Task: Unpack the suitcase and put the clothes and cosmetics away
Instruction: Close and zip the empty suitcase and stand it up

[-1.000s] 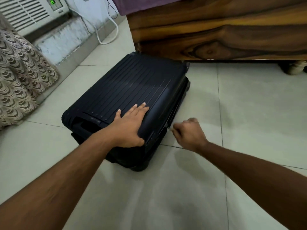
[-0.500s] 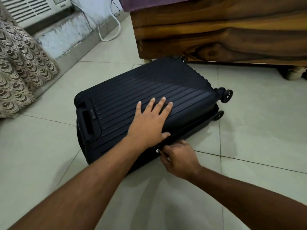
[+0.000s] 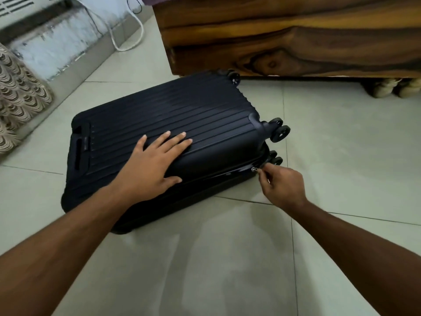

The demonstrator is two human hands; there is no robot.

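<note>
A patterned curtain (image 3: pixel 18 106) is hanging at the far left. The dark ribbed suitcase (image 3: pixel 182 115) is lying flat on the tiled floor (image 3: pixel 205 270), near a wooden bed frame (image 3: pixel 296 37). The left hand (image 3: pixel 152 169) is pressing flat on its lid, fingers spread. At the suitcase's right edge, the right hand (image 3: pixel 282 185) is pinching the zipper pull (image 3: pixel 253 169).

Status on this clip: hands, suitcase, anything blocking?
Left hand flat on suitcase lid. Right hand pinching zipper pull near the wheels. Lid down, nothing unpacked. No obstruction seen.
</note>
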